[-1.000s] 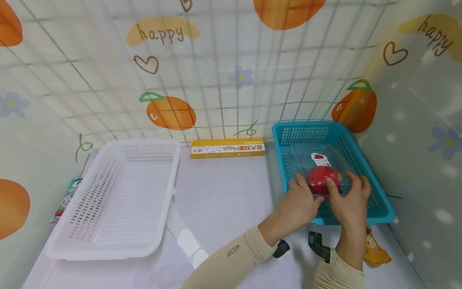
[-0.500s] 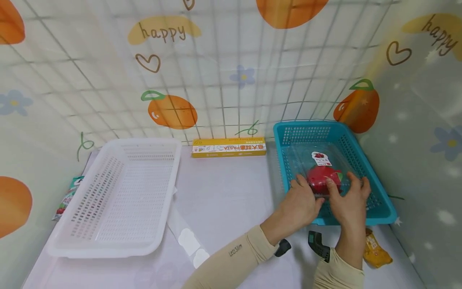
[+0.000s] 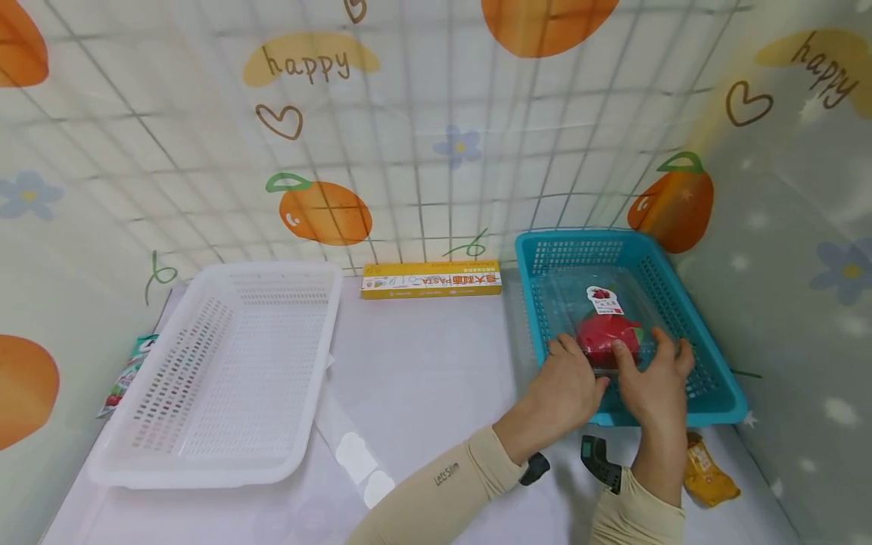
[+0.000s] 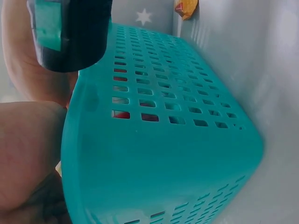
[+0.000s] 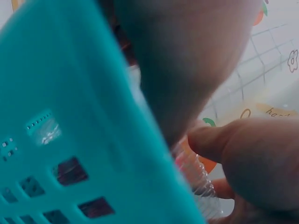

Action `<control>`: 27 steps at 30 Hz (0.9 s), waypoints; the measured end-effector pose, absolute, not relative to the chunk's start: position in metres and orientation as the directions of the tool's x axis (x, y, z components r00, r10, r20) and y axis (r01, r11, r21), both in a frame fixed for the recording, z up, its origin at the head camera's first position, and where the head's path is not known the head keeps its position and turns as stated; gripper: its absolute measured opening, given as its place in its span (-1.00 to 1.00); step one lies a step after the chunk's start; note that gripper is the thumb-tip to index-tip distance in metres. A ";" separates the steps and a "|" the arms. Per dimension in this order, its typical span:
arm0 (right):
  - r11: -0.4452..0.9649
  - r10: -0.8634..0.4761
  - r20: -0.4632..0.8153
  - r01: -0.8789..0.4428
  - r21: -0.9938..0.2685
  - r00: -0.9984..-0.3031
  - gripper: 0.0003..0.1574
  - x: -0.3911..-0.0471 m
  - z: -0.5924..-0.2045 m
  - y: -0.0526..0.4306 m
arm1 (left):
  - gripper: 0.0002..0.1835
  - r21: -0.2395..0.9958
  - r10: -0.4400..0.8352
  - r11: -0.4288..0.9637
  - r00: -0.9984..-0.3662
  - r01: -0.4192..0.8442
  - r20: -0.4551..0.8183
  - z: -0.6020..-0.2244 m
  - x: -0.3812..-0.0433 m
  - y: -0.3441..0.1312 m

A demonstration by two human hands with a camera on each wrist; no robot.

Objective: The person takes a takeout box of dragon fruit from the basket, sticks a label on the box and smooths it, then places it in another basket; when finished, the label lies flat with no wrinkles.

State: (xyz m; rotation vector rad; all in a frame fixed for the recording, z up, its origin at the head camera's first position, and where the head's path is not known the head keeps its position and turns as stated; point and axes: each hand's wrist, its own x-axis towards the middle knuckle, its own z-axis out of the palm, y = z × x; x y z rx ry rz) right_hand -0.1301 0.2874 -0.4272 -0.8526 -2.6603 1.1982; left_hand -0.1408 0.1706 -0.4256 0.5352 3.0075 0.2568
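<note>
A clear plastic clamshell box [image 3: 568, 295] with a white label lies inside the teal basket [image 3: 707, 341]. Red fruit with a bit of green [image 3: 602, 341] shows through its lid. My left hand [image 3: 565, 384] holds the box at its near left corner, fingers bent over the edge. On the near right side my right hand [image 3: 654, 390] grips it, thumb on the lid by the fruit and fingers spread along the side. In the left wrist view, the basket wall [image 4: 149, 154] hides most of the box. A ridged clear edge [image 5: 198, 172] appears beside fingers in the right wrist view.
A white perforated basket [image 3: 232, 378] stands at the left, with a green snack packet [image 3: 127, 378] partly behind it. A yellow pasta box [image 3: 431, 280] lies at the back. An orange-yellow packet [image 3: 710, 473] sits in front of the teal basket. Patterned curtain surrounds the table.
Both hands stay on the clear box in the teal basket. The right fingers have shifted very slightly left; otherwise little differs.
</note>
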 end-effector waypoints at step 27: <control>0.536 0.526 -0.179 0.488 -0.689 -0.831 0.00 -0.133 -0.431 0.290 | -0.01 0.232 0.335 0.924 -0.936 0.303 -0.111 -0.426 -0.145 0.176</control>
